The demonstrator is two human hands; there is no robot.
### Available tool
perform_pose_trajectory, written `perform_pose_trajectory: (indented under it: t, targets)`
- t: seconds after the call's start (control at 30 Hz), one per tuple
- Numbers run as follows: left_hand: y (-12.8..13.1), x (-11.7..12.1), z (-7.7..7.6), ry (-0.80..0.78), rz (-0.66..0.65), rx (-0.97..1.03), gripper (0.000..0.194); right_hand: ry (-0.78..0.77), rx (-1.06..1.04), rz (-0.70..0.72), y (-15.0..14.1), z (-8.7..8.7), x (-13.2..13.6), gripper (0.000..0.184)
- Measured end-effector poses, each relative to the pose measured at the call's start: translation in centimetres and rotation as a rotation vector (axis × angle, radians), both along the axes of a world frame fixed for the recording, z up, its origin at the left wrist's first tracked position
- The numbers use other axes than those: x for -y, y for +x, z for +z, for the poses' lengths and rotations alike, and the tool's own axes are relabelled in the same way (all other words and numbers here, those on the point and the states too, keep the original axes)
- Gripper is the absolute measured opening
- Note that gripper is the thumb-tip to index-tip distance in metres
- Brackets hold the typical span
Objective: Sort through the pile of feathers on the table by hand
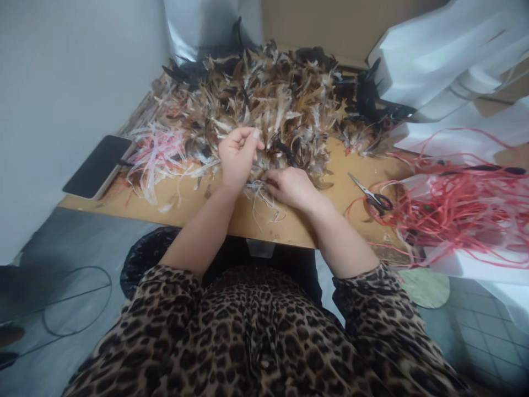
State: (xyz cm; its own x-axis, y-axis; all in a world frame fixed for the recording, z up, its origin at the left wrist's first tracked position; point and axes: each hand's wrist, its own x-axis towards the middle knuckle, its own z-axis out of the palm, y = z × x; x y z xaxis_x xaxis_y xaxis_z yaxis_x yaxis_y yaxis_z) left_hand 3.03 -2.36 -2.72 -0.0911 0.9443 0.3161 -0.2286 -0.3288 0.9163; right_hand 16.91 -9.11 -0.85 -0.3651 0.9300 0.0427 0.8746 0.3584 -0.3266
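Broadly, bent over a tan tabletop (243, 226), flat, hard and scuffed, with a straight near edge. Could lose loose bits over that edge with one careless sweep. Across the far middle, heaped into a shaggy mound of feathers (273, 99): brown, cream and black, curved, pointed, downy in places. Likely to slump nearer or scatter if nudged, being so light and loosely stacked. To the right, tangled into a springy mass of red strips (463, 204), narrow, ribbon-like and kinked; apt to snag or knot when tugged. To the left of the feathers, bunched into white and pink strips (159, 149), flat, glossy, plastic-looking. Just beside these, further left, laid down as a dark-screened phone (97, 168), smooth and round-cornered; liable to slide off after a knock.

At the mound's near side, with the left hand (238, 154) raised, fingers curled inward, thumb against forefinger; cannot tell whether pinching anything. Lower and to the right, with the right hand (289, 184) bent-fingered against white strands (257, 186); cannot tell whether gripping. Right of that, lying apart as scissors (372, 197), metal-bladed, with dark looped handles; could jab if brushed blindly. Finest of all, those strands, thread-thin and curling; might slip or tangle if left slack.
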Motion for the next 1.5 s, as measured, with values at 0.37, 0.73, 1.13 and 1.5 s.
perform_pose_trajectory:
  t: [0.37,0.73,1.13,1.5]
  targets:
    - [-0.1,0.0,-0.1,0.020,-0.003,-0.006,0.013,-0.277,-0.312,0.026,2.6,0.8,-0.4,0.023]
    - [0.0,2.6,2.3,0.169,-0.098,-0.291,0.018,-0.042,-0.053,-0.353,0.0,-0.4,-1.4,0.029]
    - [-3.5,8.6,1.8,0.322,-0.776,-1.301,0.018,-0.061,0.180,-0.381,-3.2,-0.1,-1.9,0.061]
    - [-2.1,5.4,0.4,0.420,-0.705,-1.413,0.025,0.125,0.053,-0.480,0.4,1.2,-4.1,0.023]
